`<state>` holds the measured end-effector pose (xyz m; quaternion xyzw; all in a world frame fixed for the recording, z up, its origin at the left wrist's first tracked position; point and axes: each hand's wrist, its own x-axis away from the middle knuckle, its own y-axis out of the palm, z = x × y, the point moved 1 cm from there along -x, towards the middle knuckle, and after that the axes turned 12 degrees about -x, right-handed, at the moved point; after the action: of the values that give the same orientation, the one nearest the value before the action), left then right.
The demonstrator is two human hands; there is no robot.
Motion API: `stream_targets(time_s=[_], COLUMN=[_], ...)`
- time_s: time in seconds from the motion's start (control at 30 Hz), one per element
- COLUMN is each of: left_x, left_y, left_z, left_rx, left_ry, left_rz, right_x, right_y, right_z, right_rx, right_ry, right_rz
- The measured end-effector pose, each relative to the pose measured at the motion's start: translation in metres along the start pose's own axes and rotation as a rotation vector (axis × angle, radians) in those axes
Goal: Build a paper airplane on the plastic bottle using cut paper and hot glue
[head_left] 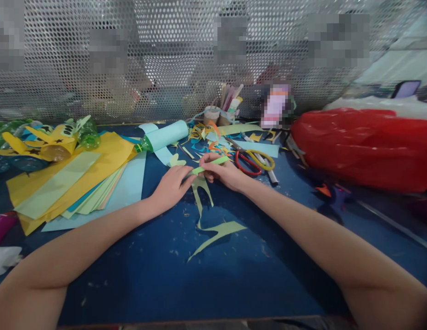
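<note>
A narrow light-green paper strip [199,170] spans the gap between my hands over the blue table. My left hand [170,185] pinches its left end, and the fingers of my right hand [220,170] are closed around its other part. Below them lies a jagged pale-green paper offcut [222,230], trailing from under my hands. Just beyond my left hand rests a small pale-green cut-out with rounded lobes [176,160]. Scissors [249,161] with one red and one yellow handle loop lie to the right of my right hand.
Left are stacked coloured paper sheets [110,151], yellow paper crafts [58,144] and green bottles. A paper-wrapped green bottle [165,136] lies ahead, near scraps [199,133] and a cup of sticks [211,114]. A red plastic bag [364,146] sits right, before a perforated metal screen [179,59].
</note>
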<state>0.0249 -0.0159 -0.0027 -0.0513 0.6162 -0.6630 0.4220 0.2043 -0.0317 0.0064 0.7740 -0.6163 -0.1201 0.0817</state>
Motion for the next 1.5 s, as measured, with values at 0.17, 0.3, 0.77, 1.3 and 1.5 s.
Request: stream_targets(time_s=[0.17, 0.3, 0.77, 1.3, 1.5], left_x=[0.0, 0.001, -0.005, 0.001, 0.01], left_y=[-0.003, -0.001, -0.011, -0.013, -0.008], left_z=[0.006, 0.008, 0.014, 0.006, 0.021], left_rx=[-0.01, -0.025, -0.012, 0.05, -0.244], left_ry=[0.053, 0.057, 0.009, -0.136, 0.184], left_rz=[-0.065, -0.088, -0.28, -0.119, -0.294], right_x=[0.003, 0.006, 0.01, -0.001, -0.004], right_y=[0.005, 0.015, 0.017, -0.01, -0.014], right_z=[0.0, 0.001, 0.008, 0.0, 0.006], right_rx=[0.128, 0.152, 0.031, -0.184, 0.091], right_ry=[-0.017, -0.025, -0.029, -0.183, -0.14], right_rz=[-0.017, -0.036, -0.042, 0.379, 0.346])
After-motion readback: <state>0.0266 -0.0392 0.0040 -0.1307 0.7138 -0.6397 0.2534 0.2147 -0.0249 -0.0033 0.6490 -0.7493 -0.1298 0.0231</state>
